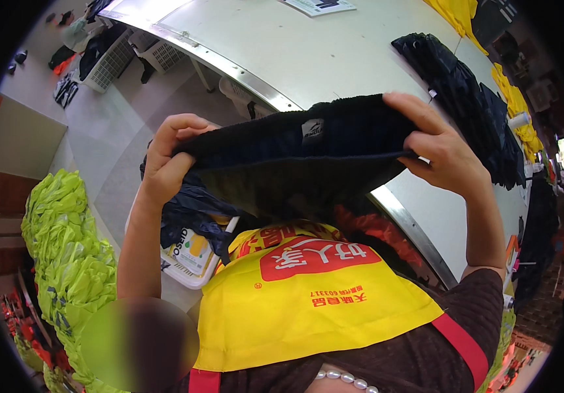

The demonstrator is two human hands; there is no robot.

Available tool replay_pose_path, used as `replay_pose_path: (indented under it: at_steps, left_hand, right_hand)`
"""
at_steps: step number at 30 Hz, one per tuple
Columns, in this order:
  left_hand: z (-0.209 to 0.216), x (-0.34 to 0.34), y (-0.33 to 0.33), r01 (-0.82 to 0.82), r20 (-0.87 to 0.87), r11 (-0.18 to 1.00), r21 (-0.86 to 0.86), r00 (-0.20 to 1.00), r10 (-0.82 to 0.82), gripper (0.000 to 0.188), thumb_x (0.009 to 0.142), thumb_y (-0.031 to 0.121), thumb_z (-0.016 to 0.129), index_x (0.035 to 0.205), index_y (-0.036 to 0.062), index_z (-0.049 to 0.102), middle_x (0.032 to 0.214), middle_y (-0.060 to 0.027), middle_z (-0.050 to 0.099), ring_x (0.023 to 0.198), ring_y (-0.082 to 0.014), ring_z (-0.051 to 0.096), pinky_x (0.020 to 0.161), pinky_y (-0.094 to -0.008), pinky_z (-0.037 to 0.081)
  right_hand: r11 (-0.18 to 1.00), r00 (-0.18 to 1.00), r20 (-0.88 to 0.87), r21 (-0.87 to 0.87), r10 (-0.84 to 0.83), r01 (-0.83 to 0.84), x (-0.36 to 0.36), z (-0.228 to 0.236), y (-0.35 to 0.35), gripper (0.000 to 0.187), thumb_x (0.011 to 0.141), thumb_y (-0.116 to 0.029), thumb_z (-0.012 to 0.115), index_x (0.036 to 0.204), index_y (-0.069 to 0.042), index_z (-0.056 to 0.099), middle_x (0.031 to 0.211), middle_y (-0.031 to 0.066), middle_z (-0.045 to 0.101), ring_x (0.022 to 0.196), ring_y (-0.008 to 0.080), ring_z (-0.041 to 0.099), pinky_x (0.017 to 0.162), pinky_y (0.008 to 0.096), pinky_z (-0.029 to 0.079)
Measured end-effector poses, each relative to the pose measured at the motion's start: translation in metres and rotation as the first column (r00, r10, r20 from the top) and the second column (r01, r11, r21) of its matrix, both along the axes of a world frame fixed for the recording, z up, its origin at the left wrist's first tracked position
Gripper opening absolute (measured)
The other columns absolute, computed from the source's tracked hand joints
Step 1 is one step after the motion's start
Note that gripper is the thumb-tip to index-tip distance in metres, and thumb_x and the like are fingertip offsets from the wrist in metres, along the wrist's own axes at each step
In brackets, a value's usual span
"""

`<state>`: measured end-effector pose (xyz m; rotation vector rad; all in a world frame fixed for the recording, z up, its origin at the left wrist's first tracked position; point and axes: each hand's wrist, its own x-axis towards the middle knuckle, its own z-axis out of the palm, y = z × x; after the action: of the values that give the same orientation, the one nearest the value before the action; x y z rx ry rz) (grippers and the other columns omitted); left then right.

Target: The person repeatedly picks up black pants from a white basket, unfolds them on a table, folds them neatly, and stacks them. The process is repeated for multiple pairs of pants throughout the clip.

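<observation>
A dark navy garment with an elastic waistband (295,171) is stretched sideways between my hands, its opening facing up. It looks like trousers or shorts; which of the two I cannot tell. A small pale label (312,131) shows on the inner side of the band. My left hand (172,154) grips the band's left end, fingers curled over it and thumb underneath. At the other end my right hand (440,145) pinches the band between fingers and thumb. Below my left hand, dark blue cloth (193,213) hangs over a white container (193,262).
Ahead stands a white metal-edged table (334,59), with a pile of dark garments (465,98) at its right. Yellow cloth (516,111) lies beyond that pile. Neon-yellow garments (66,255) are heaped at the left. White baskets (110,64) stand on the floor at the far left.
</observation>
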<state>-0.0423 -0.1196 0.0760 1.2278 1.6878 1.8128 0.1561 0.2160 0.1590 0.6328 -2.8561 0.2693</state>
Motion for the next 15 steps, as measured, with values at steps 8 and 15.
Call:
replay_pose_path:
  at_steps: [8,15]
  left_hand:
    - [0.001,0.006,-0.005,-0.098,-0.359,0.995,-0.01,0.929,0.088,0.048,0.071,0.014,0.067,0.114,-0.0005,0.053,0.107,-0.0078,0.055,0.091,-0.0153,0.054,0.087,-0.0294,0.041]
    - [0.004,0.011,-0.007,-0.248,-0.802,0.967,-0.054,0.587,0.106,0.039,0.063,0.006,0.077,0.097,0.0003,0.059,0.08,-0.0124,0.062,0.065,-0.0244,0.061,0.056,-0.0283,0.048]
  right_hand:
    - [0.962,0.98,0.079,-0.192,-0.183,0.195,0.015,-0.007,0.011,0.022,0.061,0.003,0.072,0.067,-0.001,0.051,0.091,0.0136,0.06,0.078,0.0291,0.059,0.063,0.0325,0.048]
    - [0.928,0.984,0.12,-0.334,-0.13,0.164,0.013,-0.017,0.019,0.023,0.063,0.001,0.072,0.08,-0.003,0.056,0.078,0.0104,0.057,0.07,0.0237,0.056,0.061,0.0283,0.045]
